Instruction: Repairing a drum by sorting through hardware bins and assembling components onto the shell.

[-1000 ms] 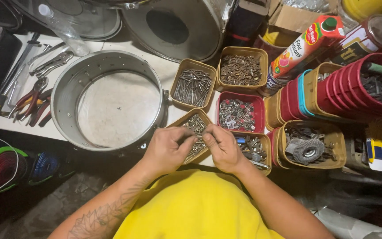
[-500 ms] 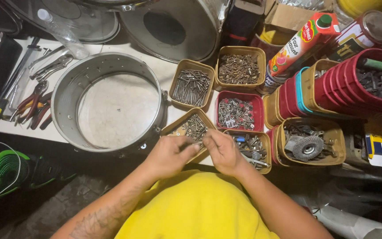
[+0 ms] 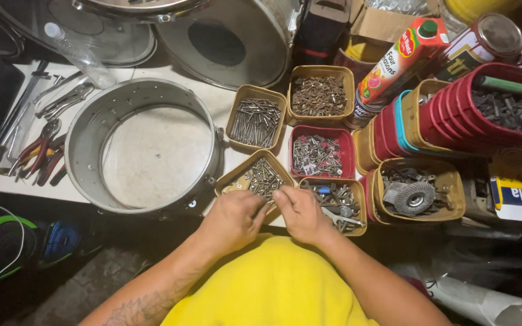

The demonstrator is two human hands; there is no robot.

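both hands are working together at the near edge of the white table (image 3: 152, 75), over a tan tub of screws (image 3: 255, 179) tilted at an angle. the left hand (image 3: 232, 218) has its fingers curled and pinched at the tub's near rim; the right hand (image 3: 301, 214) meets it fingertip to fingertip, closed on something too small to identify. compared with half a second ago, the hands sit in much the same spot over the same tub, with the fingers drawn slightly closer together; the tub has not shifted. at 3 o'clock of the right hand, touching distance, is a tan tub of mixed hardware (image 3: 337, 202). at 9 o'clock of the tilted tub stands a round metal drum shell (image 3: 143, 151), open and bare inside. at 12 o'clock lie a red tub of small fittings (image 3: 320, 154), a tan tub of long nails (image 3: 256, 121) and a tan tub of rusty bits (image 3: 320, 95). at 2 o'clock a tan tub holds a wire wheel (image 3: 414, 197), with stacked red tubs (image 3: 484, 108) behind it. far left on the table lie pliers (image 3: 40, 148). farthest, at 12 o'clock, a large metal drum (image 3: 231, 39) leans beside a juice carton (image 3: 397, 63). below the table edge at 8 o'clock a shoe (image 3: 7, 241) rests on a dark floor.
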